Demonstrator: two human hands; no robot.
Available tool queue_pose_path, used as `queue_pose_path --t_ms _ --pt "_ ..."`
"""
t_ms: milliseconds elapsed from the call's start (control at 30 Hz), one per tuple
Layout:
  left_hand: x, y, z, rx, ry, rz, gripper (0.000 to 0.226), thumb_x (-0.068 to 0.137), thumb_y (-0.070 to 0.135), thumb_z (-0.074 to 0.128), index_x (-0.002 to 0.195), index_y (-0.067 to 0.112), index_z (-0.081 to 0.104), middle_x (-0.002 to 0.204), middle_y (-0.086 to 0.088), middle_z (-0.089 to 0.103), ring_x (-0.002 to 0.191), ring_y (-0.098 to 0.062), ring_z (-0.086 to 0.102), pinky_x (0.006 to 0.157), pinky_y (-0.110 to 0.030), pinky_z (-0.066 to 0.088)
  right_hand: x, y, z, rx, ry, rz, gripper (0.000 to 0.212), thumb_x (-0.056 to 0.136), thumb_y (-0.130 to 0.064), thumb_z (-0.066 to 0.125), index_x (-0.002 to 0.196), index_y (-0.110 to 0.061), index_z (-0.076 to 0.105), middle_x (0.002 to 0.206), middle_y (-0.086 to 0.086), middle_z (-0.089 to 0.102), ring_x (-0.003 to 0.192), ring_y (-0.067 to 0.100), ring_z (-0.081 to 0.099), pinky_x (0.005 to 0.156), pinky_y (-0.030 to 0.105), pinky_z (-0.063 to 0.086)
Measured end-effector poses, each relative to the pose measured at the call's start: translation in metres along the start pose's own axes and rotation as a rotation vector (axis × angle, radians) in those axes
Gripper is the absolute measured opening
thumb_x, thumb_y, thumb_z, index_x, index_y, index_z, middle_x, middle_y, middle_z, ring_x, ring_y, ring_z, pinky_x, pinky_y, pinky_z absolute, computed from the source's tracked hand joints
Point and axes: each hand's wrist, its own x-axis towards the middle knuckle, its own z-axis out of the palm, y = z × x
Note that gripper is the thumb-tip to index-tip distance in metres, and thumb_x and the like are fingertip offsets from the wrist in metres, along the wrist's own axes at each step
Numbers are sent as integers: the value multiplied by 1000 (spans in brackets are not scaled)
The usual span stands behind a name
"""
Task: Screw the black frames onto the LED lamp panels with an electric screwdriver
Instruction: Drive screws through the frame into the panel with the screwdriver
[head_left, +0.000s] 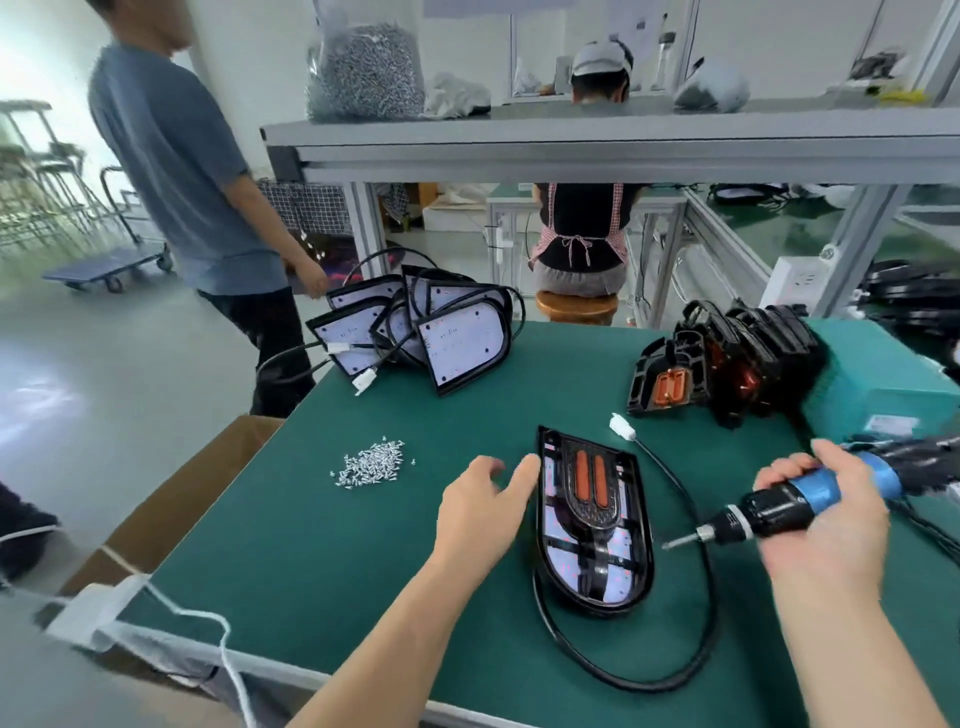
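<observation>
Left hand (480, 512): open, fingers relaxed, thumb just beside the panel's (558, 540) left edge.
Right hand (826, 525): grips the screwdriver (769, 512), with the bit pointing left and its tip just beside the panel's right edge.
Panel: flat on the table (337, 561) between the hands, with a frame (592, 512) lying on it.
Cable (701, 587): loops round the panel's near end.
Screws (371, 464): loose heap left of the left hand.
Spare panels (421, 327): stacked far left.
Spare frames (727, 358): piled far right.

Operator: visible body parts
Left hand (480, 512) and right hand (826, 530) bare; forearms uncovered to the frame edge
</observation>
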Motion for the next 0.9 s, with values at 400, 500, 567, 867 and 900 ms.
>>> queue_pose_path --t_ms 400,500,567,867,900 --pt "71 -50 -65 589 384 -28 23 96 41 63 108 23 70 117 -1 61 118 -26 45 98 -37 33 11 8 -26 54 26 70 11 93 -15 59 82 -17 58 68 -9 52 60 4 51 64 15 42" --pt "82 -47 -63 685 334 -18 23 95 44 64 105 23 70 114 -1 61 118 -26 46 98 -37 33 14 6 -28 56 37 78 11 93 -15 60 83 -17 58 67 -8 52 59 5 51 63 15 43" --pt "87 -45 -63 739 300 -25 21 97 41 62 104 23 70 113 -1 63 116 -26 49 98 -36 34 15 5 -29 64 38 76 10 93 -15 60 83 -17 58 67 -9 53 58 4 52 62 15 43" --pt "67 -27 -52 355 298 103 10 98 21 59 95 12 59 86 1 60 83 -26 53 68 -33 36 18 7 -31 65 27 74 10 93 -16 59 84 -17 57 64 -10 54 57 4 52 62 15 45" --pt "61 -22 -51 214 260 88 7 95 18 61 92 13 58 82 2 64 79 -24 55 64 -32 38 17 7 -30 69 32 74 10 93 -16 60 84 -17 57 64 -10 54 57 4 52 62 15 45"
